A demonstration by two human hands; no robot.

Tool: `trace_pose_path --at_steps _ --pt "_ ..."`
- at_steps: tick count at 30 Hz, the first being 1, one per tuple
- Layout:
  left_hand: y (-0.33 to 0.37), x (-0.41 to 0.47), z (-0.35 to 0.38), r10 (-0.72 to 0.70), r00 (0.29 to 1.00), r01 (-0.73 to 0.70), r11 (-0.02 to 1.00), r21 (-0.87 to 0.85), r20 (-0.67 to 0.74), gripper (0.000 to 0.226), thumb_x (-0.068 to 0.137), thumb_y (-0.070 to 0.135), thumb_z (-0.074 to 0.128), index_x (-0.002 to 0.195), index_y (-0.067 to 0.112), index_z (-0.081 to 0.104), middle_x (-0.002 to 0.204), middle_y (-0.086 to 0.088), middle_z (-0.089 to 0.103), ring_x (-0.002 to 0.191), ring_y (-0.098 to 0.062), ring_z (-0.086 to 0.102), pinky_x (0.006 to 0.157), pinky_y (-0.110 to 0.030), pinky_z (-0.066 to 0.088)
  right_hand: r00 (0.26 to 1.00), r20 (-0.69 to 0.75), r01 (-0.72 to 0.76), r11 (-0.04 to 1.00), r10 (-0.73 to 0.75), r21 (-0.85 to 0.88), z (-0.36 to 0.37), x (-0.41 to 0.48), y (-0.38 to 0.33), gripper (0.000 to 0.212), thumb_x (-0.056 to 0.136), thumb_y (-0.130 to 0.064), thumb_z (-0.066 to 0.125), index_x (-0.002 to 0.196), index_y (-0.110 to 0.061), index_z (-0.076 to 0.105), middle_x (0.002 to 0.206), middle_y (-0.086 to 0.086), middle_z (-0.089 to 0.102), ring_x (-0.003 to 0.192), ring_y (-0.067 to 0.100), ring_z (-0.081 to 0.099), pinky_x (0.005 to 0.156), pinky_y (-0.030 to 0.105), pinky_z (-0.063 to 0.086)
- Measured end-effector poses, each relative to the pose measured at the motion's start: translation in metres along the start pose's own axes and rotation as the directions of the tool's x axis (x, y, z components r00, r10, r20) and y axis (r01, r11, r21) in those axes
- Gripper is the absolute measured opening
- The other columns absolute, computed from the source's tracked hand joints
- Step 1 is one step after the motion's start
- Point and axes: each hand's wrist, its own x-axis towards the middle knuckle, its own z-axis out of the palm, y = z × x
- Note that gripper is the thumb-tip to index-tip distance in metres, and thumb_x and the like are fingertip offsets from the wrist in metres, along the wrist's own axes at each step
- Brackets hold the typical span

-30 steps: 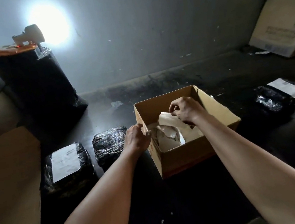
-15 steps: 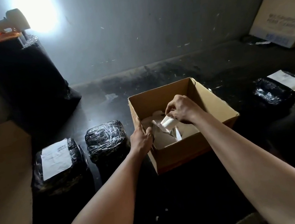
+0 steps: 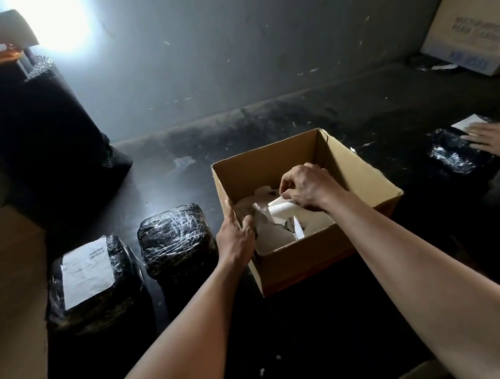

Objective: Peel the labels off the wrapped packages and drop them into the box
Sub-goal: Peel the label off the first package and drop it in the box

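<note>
- releasing the curled label (image 3: 280, 209) is the step in hand: the right hand (image 3: 309, 187) pinches it in curled fingers, low inside the box (image 3: 315, 254).
- the left hand (image 3: 236, 239) grips the box's 9 o'clock wall, which should steady it.
- its adhesive may cling; wiping it onto the paper heap (image 3: 275, 240) should free it.
- a labelled package (image 3: 98, 310) waits at the box's 8 o'clock.

Dim scene, one blown-out glare on the wall (image 3: 254, 44) (upper left), edges bowed.

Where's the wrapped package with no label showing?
Head view, left of centre: the unlabelled package sits between the labelled package and the box, beside the left hand.
</note>
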Motion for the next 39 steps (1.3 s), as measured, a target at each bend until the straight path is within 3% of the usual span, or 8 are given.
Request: trace_pose_path --at_steps 8,12,16,22,27,31,33,39 --pt "-0.003 0.000 0.002 -0.017 1.000 0.017 0.996 -0.087 0.002 0.071 0.097 0.034 0.056 0.156 0.033 0.017 0.153 -0.004 0.042 0.139 -0.023 0.043 0.115 -0.037 0.037 0.999 0.028 -0.017 1.000 0.018 -0.024 0.007 0.002 -0.003 0.007 0.087 -0.036 0.071 0.085 -0.030 0.073 0.105 -0.003 0.071 0.107 0.019 0.059 0.102 0.046 0.041" --pt "-0.004 0.000 0.003 -0.016 1.000 0.016 0.994 -0.109 -0.006 0.069 0.098 0.033 0.056 0.156 0.033 0.018 0.154 -0.005 0.040 0.139 -0.022 0.042 0.116 -0.035 0.035 0.999 0.046 -0.017 1.000 0.018 -0.008 0.012 0.004 -0.003 0.013 0.086 -0.040 0.069 0.074 -0.041 0.064 0.104 0.001 0.068 0.103 0.019 0.059 0.088 0.041 0.052" --pt "-0.002 0.000 0.002 -0.018 1.000 0.017 0.995 -0.099 -0.006 0.068 0.099 0.032 0.055 0.156 0.035 0.018 0.153 -0.006 0.041 0.138 -0.024 0.044 0.116 -0.038 0.036 0.999 0.051 -0.014 1.000 0.014 -0.002 0.011 0.005 -0.004 0.009 0.083 -0.037 0.075 0.080 -0.034 0.067 0.102 -0.004 0.073 0.102 0.018 0.064 0.097 0.046 0.048" --pt "-0.004 0.000 0.001 -0.020 1.000 0.020 0.994 -0.110 0.004 0.070 0.098 0.033 0.057 0.156 0.035 0.018 0.153 -0.005 0.041 0.139 -0.023 0.043 0.116 -0.039 0.035 0.998 0.055 0.009 0.999 -0.012 0.046 0.011 0.008 -0.001 0.012 0.088 -0.040 0.070 0.092 -0.029 0.072 0.101 -0.005 0.074 0.095 0.016 0.067 0.087 0.040 0.055" --pt "-0.006 0.001 0.000 -0.012 1.000 0.014 0.992 -0.123 0.017 0.070 0.098 0.032 0.057 0.156 0.035 0.017 0.155 -0.006 0.039 0.140 -0.024 0.042 0.115 -0.043 0.036 1.000 0.017 0.013 0.999 -0.014 0.048 0.012 0.006 -0.002 0.009 0.087 -0.034 0.070 0.089 -0.025 0.072 0.093 -0.004 0.074 0.088 0.016 0.067 0.077 0.037 0.059" --pt "-0.007 0.001 0.000 -0.005 1.000 0.007 0.995 -0.096 0.021 0.070 0.098 0.033 0.057 0.156 0.034 0.017 0.154 -0.007 0.040 0.139 -0.023 0.043 0.115 -0.038 0.036 1.000 0.002 0.016 0.999 -0.016 0.050 0.010 0.004 -0.002 0.008 0.084 -0.028 0.071 0.082 -0.027 0.064 0.088 -0.004 0.071 0.083 0.016 0.067 0.072 0.037 0.059" --pt "-0.006 0.000 0.000 -0.002 1.000 0.003 0.996 -0.086 0.017 0.071 0.098 0.034 0.057 0.156 0.034 0.017 0.153 -0.007 0.042 0.138 -0.023 0.044 0.114 -0.037 0.037 1.000 0.010 0.023 0.999 -0.023 0.048 0.009 0.004 -0.002 0.003 0.086 -0.026 0.069 0.084 -0.026 0.067 0.090 -0.003 0.073 0.085 0.017 0.068 0.073 0.037 0.060" --pt "-0.007 0.000 -0.002 0.017 1.000 -0.017 0.999 -0.045 -0.004 0.070 0.096 0.039 0.058 0.156 0.031 0.022 0.148 -0.009 0.049 0.134 -0.022 0.050 0.112 -0.037 0.041 0.999 0.015 0.047 0.998 -0.047 0.040 0.006 0.001 -0.003 0.017 0.088 -0.016 0.064 0.098 -0.022 0.076 0.105 0.001 0.073 0.098 0.019 0.067 0.083 0.039 0.059"
